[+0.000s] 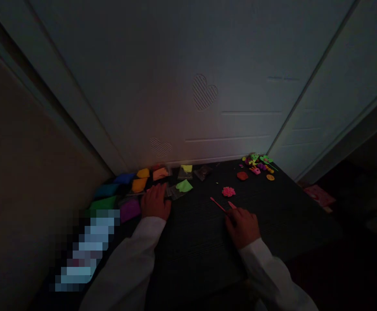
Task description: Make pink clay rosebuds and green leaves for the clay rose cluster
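Right grip (242,226) at red stick (218,204), left grip (156,203) among packets (130,209)

Dim throughout (blurred dark edges).

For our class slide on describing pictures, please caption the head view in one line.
Left hand among colourful packets, right hand by slim pink tools, near a bumpy pink piece.

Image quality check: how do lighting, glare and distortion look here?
Head view: dim overall, tabletop nearly black, lower right corner lost in dark; no strong glare on the wall panel; pixelated block over a bright patch at left; wide-angle stretch toward the edges.
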The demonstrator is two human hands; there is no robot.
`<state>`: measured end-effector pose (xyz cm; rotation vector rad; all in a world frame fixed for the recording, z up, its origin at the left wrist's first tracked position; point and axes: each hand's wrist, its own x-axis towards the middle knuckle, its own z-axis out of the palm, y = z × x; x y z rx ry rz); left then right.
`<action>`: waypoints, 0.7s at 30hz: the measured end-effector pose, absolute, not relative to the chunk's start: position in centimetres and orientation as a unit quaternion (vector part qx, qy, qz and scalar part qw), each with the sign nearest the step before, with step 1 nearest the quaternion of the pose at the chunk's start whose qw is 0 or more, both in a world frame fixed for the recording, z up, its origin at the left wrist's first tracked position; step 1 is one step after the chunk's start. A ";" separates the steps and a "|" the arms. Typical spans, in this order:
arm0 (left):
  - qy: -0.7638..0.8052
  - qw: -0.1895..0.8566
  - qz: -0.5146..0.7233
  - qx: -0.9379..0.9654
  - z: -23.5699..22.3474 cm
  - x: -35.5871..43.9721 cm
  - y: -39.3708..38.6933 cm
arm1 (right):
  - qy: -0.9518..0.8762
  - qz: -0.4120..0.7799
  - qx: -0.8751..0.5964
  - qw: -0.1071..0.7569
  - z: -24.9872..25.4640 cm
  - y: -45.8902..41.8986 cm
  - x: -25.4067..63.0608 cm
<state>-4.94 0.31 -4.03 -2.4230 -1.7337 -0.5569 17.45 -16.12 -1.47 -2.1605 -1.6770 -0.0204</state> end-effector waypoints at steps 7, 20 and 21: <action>-0.609 0.074 -0.175 -0.770 -4.8 -6.0 1.0 | -0.765 0.035 -0.617 0.180 2.5 -11.8 12.5; -0.558 0.065 -0.184 -0.807 -5.5 -7.7 2.5 | -0.827 0.112 -0.538 0.118 -1.6 -8.7 12.1; -0.559 0.061 -0.186 -0.806 -5.6 -7.9 2.5 | -0.828 0.116 -0.536 0.118 -1.5 -8.8 12.2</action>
